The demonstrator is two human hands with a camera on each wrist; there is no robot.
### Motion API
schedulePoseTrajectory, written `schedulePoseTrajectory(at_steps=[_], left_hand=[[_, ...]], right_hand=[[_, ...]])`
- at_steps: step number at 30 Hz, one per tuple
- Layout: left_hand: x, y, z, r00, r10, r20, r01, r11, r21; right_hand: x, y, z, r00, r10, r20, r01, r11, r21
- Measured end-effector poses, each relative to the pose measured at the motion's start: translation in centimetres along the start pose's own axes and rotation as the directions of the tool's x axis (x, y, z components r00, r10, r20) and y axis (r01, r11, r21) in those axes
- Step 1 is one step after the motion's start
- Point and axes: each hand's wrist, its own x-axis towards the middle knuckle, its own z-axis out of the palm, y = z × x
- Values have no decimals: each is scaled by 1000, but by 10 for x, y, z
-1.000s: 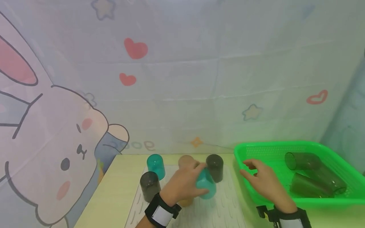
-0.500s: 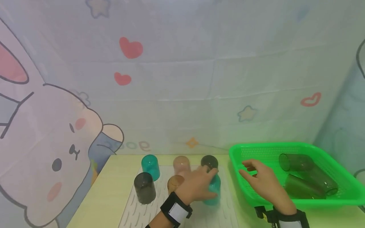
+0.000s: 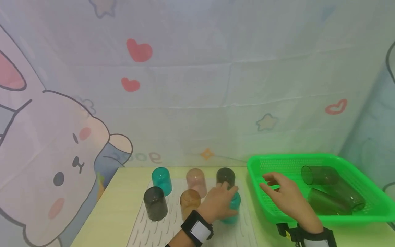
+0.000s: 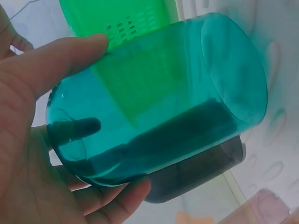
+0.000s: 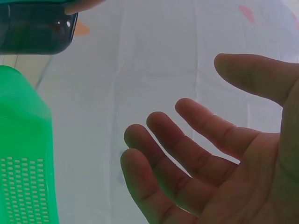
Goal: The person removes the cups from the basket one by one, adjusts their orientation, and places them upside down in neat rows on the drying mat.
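My left hand grips an upside-down teal cup by its closed end, thumb on one side and fingers on the other. The left wrist view shows that teal cup with its rim right at the white ridged mat. Just behind it stands an upturned dark grey cup, partly covered by my fingers. A pink cup and an amber cup are upturned to its left. Over the left side of the green basket, my right hand hovers with loosely bent fingers, holding nothing.
Further left on the mat, another teal cup and a dark grey cup stand upturned. Several smoky cups lie on their sides in the basket, one smoky cup at the back. A printed cloth hangs behind the table.
My left hand has brought the teal cup rightward and down to the mat, in front of the dark grey cup. The right hand has stayed about where it was. The view has shifted slightly.
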Motion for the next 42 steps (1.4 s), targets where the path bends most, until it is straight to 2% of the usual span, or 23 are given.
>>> schedulePoseTrajectory(at_steps=[11, 19, 24, 28, 30, 34, 36, 38, 42], left_hand=[[-1, -3, 10, 999, -49, 9, 49, 999, 14], [-11, -8, 4, 998, -61, -7, 61, 998, -1], [-27, -13, -13, 997, -73, 6, 74, 997, -26], [-42, -17, -29, 1000, -24, 15, 25, 995, -92], [-52, -22, -35, 1000, 1, 19, 0, 996, -84], [-71, -37, -44, 999, 42, 4, -42, 994, -102], [-77, -46, -46, 998, 56, -25, -59, 988, -144], [-84, -55, -47, 994, 79, -71, -93, 973, -211], [-105, -68, -50, 992, 54, -112, -81, 966, -247]], right_hand=[[4, -5, 3, 1000, -7, 16, 7, 1000, 17], [8, -6, 7, 999, -14, 30, 14, 1000, 15], [10, -5, 8, 999, -16, 51, 16, 1000, -4], [5, 1, 2, 997, 14, 79, -11, 999, -34], [1, 6, -2, 993, 39, 112, -31, 997, -67], [-6, 20, -11, 972, 101, 213, -67, 985, -162], [-6, 28, -17, 956, 126, 266, -68, 974, -217], [-4, 37, -24, 943, 136, 304, -48, 959, -279], [3, 55, -42, 923, 136, 359, 13, 924, -383]])
